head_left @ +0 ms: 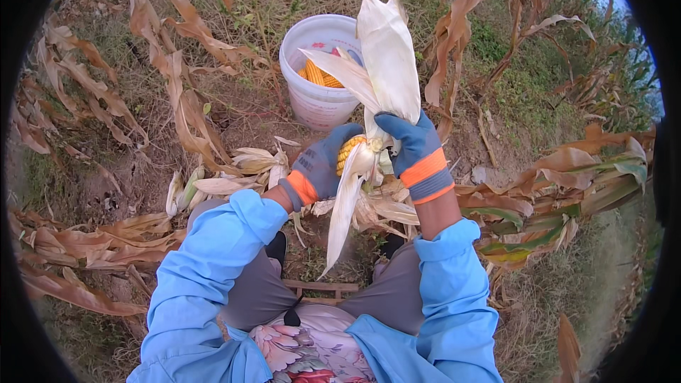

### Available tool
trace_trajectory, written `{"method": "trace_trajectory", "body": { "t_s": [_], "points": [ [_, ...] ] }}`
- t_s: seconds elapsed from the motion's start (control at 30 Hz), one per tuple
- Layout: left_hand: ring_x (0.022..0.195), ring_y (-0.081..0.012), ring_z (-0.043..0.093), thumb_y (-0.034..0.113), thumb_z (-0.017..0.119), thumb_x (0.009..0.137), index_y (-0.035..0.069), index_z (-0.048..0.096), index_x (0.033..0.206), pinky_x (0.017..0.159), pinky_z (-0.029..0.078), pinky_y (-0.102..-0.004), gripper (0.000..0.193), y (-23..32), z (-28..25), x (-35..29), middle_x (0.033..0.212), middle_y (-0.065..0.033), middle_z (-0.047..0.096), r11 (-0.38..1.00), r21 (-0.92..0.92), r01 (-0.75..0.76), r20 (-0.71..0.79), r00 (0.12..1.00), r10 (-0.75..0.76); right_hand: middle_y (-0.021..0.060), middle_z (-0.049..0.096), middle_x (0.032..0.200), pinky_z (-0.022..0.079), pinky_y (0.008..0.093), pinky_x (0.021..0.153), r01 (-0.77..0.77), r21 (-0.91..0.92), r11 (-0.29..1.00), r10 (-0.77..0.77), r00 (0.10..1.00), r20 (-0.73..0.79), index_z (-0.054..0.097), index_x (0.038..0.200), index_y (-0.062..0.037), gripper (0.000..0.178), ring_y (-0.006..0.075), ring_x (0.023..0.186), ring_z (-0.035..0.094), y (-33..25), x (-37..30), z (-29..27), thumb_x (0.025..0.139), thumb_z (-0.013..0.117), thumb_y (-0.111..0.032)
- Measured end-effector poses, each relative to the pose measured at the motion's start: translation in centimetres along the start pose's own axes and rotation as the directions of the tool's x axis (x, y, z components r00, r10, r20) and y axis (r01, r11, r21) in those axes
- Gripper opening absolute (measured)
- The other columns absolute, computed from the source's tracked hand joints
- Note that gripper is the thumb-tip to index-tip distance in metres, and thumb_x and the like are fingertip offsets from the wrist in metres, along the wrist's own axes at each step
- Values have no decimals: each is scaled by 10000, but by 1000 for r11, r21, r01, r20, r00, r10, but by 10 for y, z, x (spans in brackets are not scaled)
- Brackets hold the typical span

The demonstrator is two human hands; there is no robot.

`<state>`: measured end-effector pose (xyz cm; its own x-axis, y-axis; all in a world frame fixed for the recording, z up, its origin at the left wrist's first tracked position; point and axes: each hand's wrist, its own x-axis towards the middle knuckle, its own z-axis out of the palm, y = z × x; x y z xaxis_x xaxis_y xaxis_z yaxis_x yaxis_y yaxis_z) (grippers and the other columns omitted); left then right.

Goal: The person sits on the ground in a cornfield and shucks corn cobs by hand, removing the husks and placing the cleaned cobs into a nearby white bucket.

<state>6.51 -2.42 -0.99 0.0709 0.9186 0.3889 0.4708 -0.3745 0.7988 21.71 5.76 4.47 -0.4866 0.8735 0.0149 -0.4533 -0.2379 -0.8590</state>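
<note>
Both my hands wear grey-blue work gloves with orange cuffs. My left hand (325,161) is closed around a yellow ear of corn (350,154), which shows only in part beside the fingers. Pale dry husk (389,57) is peeled back from the ear and stands up away from me, while another strip hangs down toward my lap. My right hand (413,143) grips the husk near the ear's base, thumb pressed on it. Just beyond my hands stands a white plastic bucket (320,108) with husked yellow cobs (320,76) inside.
Loose husks (262,163) and unopened-looking ears (186,190) lie on the ground left of my hands. Dry corn stalks and leaves (181,92) rise at left and right. Below my hands, between my legs, shows a wooden slatted piece (320,286).
</note>
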Motion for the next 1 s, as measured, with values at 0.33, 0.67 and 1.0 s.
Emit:
{"method": "trace_trajectory", "body": {
  "t_s": [0.33,0.67,1.0],
  "points": [
    [1026,-172,485,122,682,712,49,363,1234,882,397,-311,616,8,0,-6,1158,-87,481,971,-236,38,141,990,-5,134,581,861,503,351,660,-9,132,991,4,999,44,490,1076,23,303,246,738,592,-10,-10,14,780,537,-21],
    [997,-159,506,82,647,738,42,429,1192,881,406,-298,505,18,6,0,1107,-88,525,979,-203,15,94,996,4,77,504,627,334,272,418,-40,472,880,84,994,-72,515,987,-2,193,148,453,418,2,-1,11,874,473,-152],
    [925,-174,541,201,706,689,20,466,1086,818,438,-296,498,-15,37,1,1028,-99,550,764,-620,178,-48,964,-263,69,505,708,412,285,444,65,619,783,7,993,-114,559,882,-27,216,164,521,478,-4,8,8,880,433,-202]
  ]
}}
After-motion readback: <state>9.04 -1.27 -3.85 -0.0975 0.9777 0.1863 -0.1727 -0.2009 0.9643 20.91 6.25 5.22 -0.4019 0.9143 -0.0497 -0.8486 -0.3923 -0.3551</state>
